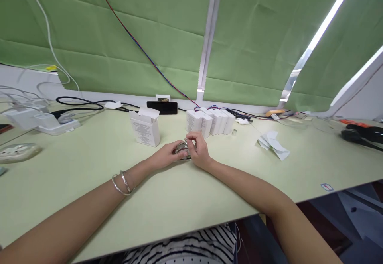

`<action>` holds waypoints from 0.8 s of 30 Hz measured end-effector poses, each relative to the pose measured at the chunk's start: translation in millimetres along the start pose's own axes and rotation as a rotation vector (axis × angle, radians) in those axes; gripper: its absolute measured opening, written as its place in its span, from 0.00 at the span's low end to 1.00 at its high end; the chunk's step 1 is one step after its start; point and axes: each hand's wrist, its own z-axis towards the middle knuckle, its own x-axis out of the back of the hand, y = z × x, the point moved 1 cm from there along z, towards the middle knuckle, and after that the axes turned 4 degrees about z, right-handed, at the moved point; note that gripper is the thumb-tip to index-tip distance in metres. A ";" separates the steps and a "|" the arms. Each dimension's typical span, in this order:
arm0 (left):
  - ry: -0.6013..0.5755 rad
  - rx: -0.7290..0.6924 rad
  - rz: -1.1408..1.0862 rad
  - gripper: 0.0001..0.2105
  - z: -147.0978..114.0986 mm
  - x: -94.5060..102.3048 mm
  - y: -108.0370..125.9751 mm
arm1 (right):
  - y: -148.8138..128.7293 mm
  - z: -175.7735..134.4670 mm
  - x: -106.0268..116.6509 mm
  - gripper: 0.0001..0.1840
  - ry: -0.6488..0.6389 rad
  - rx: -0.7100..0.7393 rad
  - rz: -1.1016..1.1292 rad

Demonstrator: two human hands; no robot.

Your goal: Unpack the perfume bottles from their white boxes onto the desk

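A small round, shiny, see-through object [182, 147] rests low over the table between my hands; its exact kind is hard to make out. My left hand [168, 153] is closed round its left side, thumb along the near edge. From the right, my right hand [197, 148] pinches at its top with thumb and forefinger, where a tiny part is mostly hidden by the fingers. An open white box [145, 128] with printed text stands upright to the left of my hands. Just behind my right hand, several white boxes [214, 120] stand in a row.
A small metal cylinder [234, 132] stands right of the box row, and folded white paper [273, 144] lies farther right. At the back a black phone [162, 107] leans upright. A power strip [58, 127] with plugs and cables sits left. The table's front edge [191, 232] is close to my body.
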 end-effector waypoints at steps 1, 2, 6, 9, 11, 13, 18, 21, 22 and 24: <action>-0.008 -0.002 -0.007 0.19 -0.4 -0.2 0.3 | -0.2 -0.5 0.0 0.07 -0.005 -0.010 0.005; -0.011 -0.005 -0.010 0.19 -0.9 -0.2 0.6 | -0.4 -0.9 0.0 0.07 -0.006 -0.021 0.012; -0.007 -0.011 -0.011 0.19 -1.9 0.2 1.6 | -2.2 -1.4 0.4 0.06 0.029 -0.001 0.038; -0.015 -0.011 -0.023 0.20 -2.2 0.5 2.5 | -2.9 -1.4 0.6 0.05 0.024 0.023 0.032; -0.018 -0.015 -0.034 0.19 -2.4 0.4 3.1 | -2.4 -1.7 0.6 0.05 0.015 0.016 0.043; -0.015 -0.013 -0.030 0.19 -2.9 0.3 3.5 | -1.8 -2.0 1.0 0.05 0.019 0.014 0.056; -0.014 -0.006 -0.021 0.20 -3.4 -0.1 3.7 | -3.9 0.0 3.8 0.06 -0.007 0.045 -0.015; -0.012 -0.012 -0.025 0.20 -3.1 -0.3 2.8 | -5.5 1.9 5.9 0.07 -0.038 0.044 -0.010; -0.012 -0.012 -0.023 0.20 -3.0 -0.3 2.3 | -5.8 2.4 6.7 0.07 -0.039 0.041 0.006; -0.014 -0.006 -0.019 0.20 -2.8 -0.5 1.2 | -6.1 3.1 8.5 0.06 -0.039 0.031 0.047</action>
